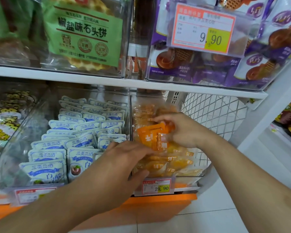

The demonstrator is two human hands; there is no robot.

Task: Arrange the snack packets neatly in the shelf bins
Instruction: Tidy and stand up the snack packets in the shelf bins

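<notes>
I see my right hand (183, 130) over the clear bin (198, 173) on the right side of the lower shelf. Its fingers and thumb are curled around an orange packet (152, 136) and pinch it from the right. The packet is lifted a little and tilted, just above the pile of orange packets (171, 163) lying in that bin.

My left hand (123, 163) reaches in from the left. Its fingers are mostly straight, and the tips slide under the low edge of the orange packet and down among the pile. I cannot tell if those fingertips hold anything, because the packet hides them. The thumb hangs down near the front wall of the bin, just above a price tag (156, 186) that says 29.90.

Right beside this bin, on the left, is another clear bin (25, 118) full of blue and white packets (74, 132) standing in neat rows. My left wrist crosses over its front corner. Farther left are blurry yellow packets (5, 115).

Behind my right hand is a white wire basket (215, 113). On the shelf above sit a green bag of biscuits (84, 32), purple bags (252, 61), and a big price tag (202, 28) that says 9.90. An orange strip (158, 204) runs under the lower shelf.
</notes>
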